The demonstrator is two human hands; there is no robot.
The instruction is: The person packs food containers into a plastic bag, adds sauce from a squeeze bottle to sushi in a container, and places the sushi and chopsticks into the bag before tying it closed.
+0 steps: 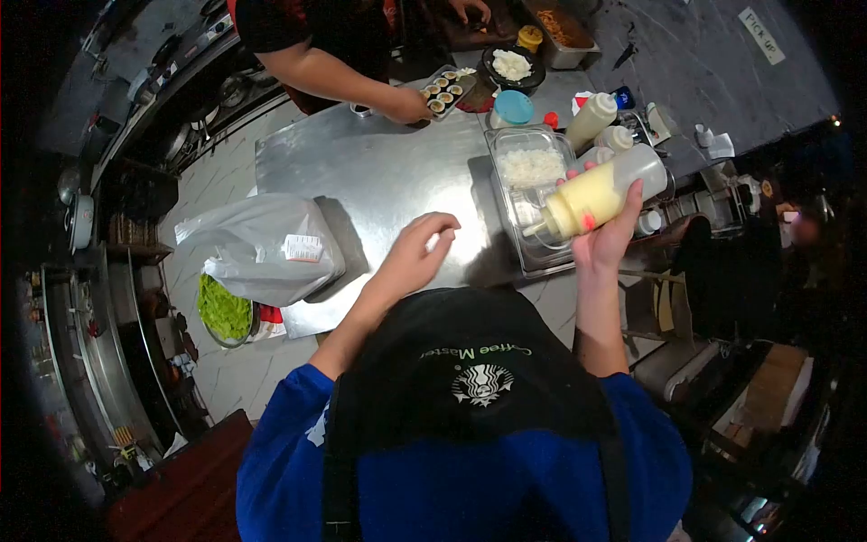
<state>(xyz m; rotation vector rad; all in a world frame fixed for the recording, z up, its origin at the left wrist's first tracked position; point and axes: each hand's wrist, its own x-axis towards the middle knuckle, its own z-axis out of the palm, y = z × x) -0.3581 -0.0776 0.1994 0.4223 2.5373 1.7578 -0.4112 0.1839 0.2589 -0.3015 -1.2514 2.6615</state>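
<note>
My right hand (607,237) is wrapped round a clear squeeze bottle (596,194) of pale yellow sauce. The bottle tilts, its nozzle pointing down and left over a clear lidded food container (528,257). White food, perhaps rice (531,168), shows at that container's far end. Over the steel table, my left hand (417,256) is curled, thumb towards the fingers. A small white patch shows between them; what it is I cannot make out. Left of that hand stands a grey plastic bag (271,244) with a printed label.
Across the steel table (397,172), a co-worker's hand (406,106) touches a tray of sushi rolls (442,91). More squeeze bottles (592,119), a blue-lidded tub (512,108) and a black bowl of white food (513,66) stand at the right. Lettuce (224,309) sits below the bag.
</note>
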